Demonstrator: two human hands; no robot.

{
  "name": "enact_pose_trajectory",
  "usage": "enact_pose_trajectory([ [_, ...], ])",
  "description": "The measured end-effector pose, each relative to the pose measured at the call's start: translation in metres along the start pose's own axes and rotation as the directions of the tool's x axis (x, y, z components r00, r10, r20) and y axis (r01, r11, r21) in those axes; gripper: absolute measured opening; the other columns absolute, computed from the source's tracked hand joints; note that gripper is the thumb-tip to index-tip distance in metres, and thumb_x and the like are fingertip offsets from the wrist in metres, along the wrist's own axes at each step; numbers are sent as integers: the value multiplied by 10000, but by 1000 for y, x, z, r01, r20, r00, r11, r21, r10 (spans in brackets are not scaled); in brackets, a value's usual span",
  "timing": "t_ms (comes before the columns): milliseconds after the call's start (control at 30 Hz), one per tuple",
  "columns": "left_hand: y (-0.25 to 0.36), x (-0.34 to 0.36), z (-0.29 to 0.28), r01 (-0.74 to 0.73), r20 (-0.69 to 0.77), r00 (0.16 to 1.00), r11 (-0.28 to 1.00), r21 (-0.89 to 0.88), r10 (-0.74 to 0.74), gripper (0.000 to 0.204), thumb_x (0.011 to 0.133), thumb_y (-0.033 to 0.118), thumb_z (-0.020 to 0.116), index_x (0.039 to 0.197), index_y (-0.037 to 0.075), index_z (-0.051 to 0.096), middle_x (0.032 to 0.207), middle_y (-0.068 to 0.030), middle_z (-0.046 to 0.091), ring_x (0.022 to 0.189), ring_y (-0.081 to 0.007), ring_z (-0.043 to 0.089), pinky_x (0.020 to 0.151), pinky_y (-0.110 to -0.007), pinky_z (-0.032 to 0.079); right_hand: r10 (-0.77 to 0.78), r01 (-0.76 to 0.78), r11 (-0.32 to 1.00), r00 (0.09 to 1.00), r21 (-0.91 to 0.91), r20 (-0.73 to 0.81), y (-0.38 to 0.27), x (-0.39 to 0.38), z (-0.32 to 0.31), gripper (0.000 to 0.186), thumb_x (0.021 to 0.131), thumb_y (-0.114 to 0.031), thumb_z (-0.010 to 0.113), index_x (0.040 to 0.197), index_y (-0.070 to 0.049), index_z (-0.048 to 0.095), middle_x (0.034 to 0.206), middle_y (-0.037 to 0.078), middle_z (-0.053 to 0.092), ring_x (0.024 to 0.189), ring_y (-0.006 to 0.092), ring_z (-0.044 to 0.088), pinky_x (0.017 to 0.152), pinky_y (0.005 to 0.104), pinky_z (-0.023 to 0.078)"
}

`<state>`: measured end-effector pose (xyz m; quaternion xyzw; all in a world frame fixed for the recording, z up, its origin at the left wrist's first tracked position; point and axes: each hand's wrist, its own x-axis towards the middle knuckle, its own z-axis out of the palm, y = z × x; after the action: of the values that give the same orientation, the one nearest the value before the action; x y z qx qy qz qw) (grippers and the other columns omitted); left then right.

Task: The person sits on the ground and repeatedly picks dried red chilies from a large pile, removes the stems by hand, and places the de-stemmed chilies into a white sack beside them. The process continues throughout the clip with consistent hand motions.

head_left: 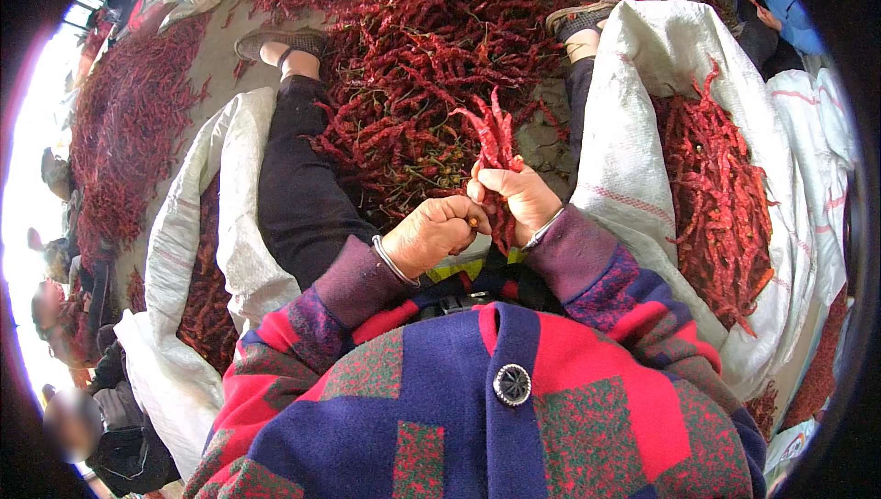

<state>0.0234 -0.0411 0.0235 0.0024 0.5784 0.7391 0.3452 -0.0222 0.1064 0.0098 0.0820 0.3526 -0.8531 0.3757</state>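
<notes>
A small bunch of dried red chili peppers (496, 132) stands up out of my right hand (519, 196), whose fingers are wrapped round it. Some of the peppers stick out below that hand as well. My left hand (436, 235) is closed right beside it, at the lower part of the bunch. A small orange-brown bit shows at its fingertips, too small to name. Both hands are held in front of my lap, above a large heap of dried red chili peppers (431, 67) spread on the ground between my legs.
At my right stands an open white woven sack (624, 159) holding red chili peppers. Another white sack (174, 224) with peppers is at my left. A further pepper heap (138, 123) lies at far left. Other people sit around; a person's hands (758, 5) show at upper right.
</notes>
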Motion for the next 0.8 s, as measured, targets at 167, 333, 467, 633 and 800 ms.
enact_pose_trajectory([
  [167, 12, 24, -50, -139, 109, 924, 55, 989, 367, 202, 682, 124, 456, 826, 11, 541, 766, -132, 540, 733, -292, 502, 678, -362, 405, -77, 92, 987, 990, 131, -117, -6, 10, -24, 74, 722, -122, 543, 739, -89, 479, 615, 36, 504, 484, 125, 439, 434, 230, 362],
  [333, 27, 50, -103, 376, -298, 865, -127, 918, 403, 256, 690, 244, 517, 809, 18, 534, 816, -159, 530, 827, -304, 487, 729, -394, 384, 11, 2, 994, 993, 111, -118, -6, 8, -25, 92, 714, -132, 558, 712, -83, 480, 582, 30, 487, 486, 120, 428, 422, 228, 360],
  [467, 13, 63, -106, 456, -401, 873, -170, 874, 278, 270, 694, 265, 523, 860, 54, 554, 899, -138, 530, 896, -304, 470, 765, -389, 387, 23, -10, 995, 991, 103, -131, -5, 7, -26, 107, 713, -144, 566, 705, -90, 474, 567, 36, 477, 475, 124, 428, 415, 228, 356],
  [633, 4, 52, -125, 364, -338, 839, 22, 931, 427, 247, 686, 230, 508, 873, 76, 559, 894, -117, 534, 898, -291, 465, 771, -379, 378, 12, 0, 998, 983, 61, -183, -5, 8, -28, 127, 721, -175, 562, 706, -93, 466, 582, 41, 486, 479, 133, 434, 432, 246, 353],
  [800, 11, 33, -128, 59, -208, 763, 255, 965, 612, 281, 653, 166, 552, 914, 62, 562, 843, -126, 555, 808, -297, 512, 711, -345, 405, -2, 9, 999, 977, 34, -213, -5, 6, -25, 113, 725, -164, 555, 713, -92, 469, 585, 39, 496, 471, 143, 436, 435, 250, 360],
])
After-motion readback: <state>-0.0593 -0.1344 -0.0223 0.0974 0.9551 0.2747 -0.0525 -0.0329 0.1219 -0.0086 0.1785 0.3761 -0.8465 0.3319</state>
